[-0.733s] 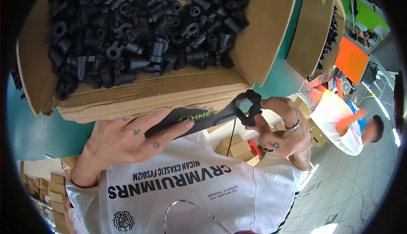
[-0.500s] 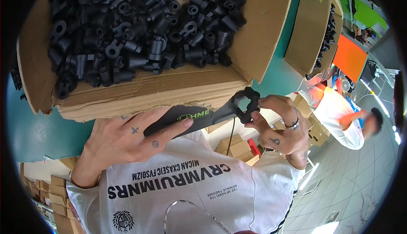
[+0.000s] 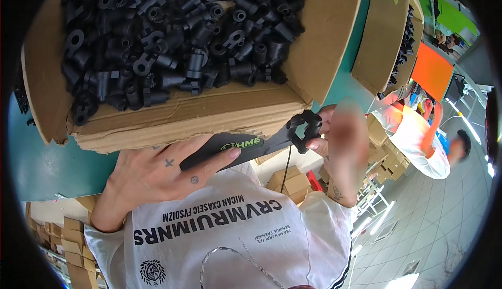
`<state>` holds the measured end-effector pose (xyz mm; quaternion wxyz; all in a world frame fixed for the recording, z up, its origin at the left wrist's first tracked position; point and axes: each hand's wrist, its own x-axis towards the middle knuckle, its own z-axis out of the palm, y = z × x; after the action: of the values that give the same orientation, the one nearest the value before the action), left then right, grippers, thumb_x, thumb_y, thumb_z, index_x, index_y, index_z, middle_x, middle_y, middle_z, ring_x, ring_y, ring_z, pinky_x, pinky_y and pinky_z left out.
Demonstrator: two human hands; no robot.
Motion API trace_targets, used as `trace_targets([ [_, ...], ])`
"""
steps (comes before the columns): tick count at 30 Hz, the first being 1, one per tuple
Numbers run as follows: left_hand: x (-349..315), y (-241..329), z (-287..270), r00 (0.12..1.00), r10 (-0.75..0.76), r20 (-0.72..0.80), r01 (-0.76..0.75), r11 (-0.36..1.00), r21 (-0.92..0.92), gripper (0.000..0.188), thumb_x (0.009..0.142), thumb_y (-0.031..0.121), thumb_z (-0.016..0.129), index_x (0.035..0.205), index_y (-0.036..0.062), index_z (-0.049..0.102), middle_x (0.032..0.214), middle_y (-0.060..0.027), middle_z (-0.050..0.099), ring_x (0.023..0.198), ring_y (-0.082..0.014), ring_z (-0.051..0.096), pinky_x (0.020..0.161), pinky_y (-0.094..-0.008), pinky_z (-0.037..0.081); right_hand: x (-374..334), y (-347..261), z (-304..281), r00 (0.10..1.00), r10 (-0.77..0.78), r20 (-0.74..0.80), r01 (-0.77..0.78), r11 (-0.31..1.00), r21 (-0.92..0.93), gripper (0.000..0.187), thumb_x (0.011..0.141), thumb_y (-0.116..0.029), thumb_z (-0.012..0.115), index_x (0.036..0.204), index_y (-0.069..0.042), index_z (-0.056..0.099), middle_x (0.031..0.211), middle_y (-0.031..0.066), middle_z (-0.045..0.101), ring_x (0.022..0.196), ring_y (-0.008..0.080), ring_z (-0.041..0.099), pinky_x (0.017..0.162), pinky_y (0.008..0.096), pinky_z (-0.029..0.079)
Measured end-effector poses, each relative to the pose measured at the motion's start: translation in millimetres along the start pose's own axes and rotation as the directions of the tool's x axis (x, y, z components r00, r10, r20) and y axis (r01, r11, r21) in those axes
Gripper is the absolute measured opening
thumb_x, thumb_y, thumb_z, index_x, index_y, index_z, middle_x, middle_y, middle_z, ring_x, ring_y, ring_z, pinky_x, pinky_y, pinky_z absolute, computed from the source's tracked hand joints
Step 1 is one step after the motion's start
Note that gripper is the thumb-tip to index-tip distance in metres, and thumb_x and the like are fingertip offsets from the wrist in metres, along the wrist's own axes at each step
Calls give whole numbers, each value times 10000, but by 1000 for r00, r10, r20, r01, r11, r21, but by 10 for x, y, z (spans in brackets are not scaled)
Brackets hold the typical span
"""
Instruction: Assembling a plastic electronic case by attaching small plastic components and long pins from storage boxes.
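Observation:
My left hand (image 3: 162, 174) is closed round a flat black tool-like bar (image 3: 243, 149) with green lettering, its thumb and fingers lying along the bar. At the bar's right end sits a knobbly black ring-shaped piece (image 3: 312, 132) with an open middle; I cannot tell how the two are joined. The thumb and fingertips of my right hand (image 3: 342, 140) grip the right side of that ring. Much of the right hand is blurred. Just above both hands stands a cardboard box (image 3: 198, 116) heaped with small black fittings (image 3: 151, 59), many with ring-shaped ends.
The box rests on a green tabletop (image 3: 57, 171). Another cardboard box (image 3: 379, 38) with black parts stands to the right. A thin dark cord (image 3: 286, 168) hangs below the bar. Brown cartons (image 3: 290, 182) are stacked beneath and behind. A person in white (image 3: 418, 142) is at the far right.
My right hand has turned and shifted slightly left and up while still at the ring. The left hand and bar have hardly moved. The person at the right has raised an arm.

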<state>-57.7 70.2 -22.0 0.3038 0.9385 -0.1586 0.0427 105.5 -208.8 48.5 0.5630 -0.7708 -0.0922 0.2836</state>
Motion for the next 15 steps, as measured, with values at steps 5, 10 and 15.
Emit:
trace_targets([
  [5,21,19,15,999,9,-45,-9,1000,-13,691,590,363,842,1266,462,732,1337,-76,577,1080,-231,615,904,-409,487,-52,-63,41,987,162,-22,-162,987,18,446,698,112,903,1026,15,617,950,99,670,787,126,637,733,288,545],
  [10,16,11,5,1000,-12,-6,12,998,-64,721,559,336,867,1261,444,740,1329,-97,573,1068,-255,624,906,-423,488,-86,-16,154,994,60,-94,-70,992,-105,416,688,90,923,911,-25,591,857,39,603,691,84,594,620,224,488],
  [15,7,15,10,1000,-31,3,31,996,-78,750,538,345,883,1267,442,735,1343,-101,563,1082,-276,619,905,-439,489,-164,-18,226,947,-315,-57,213,752,-624,508,648,-130,1003,936,-10,601,777,64,648,681,89,637,612,216,506],
])
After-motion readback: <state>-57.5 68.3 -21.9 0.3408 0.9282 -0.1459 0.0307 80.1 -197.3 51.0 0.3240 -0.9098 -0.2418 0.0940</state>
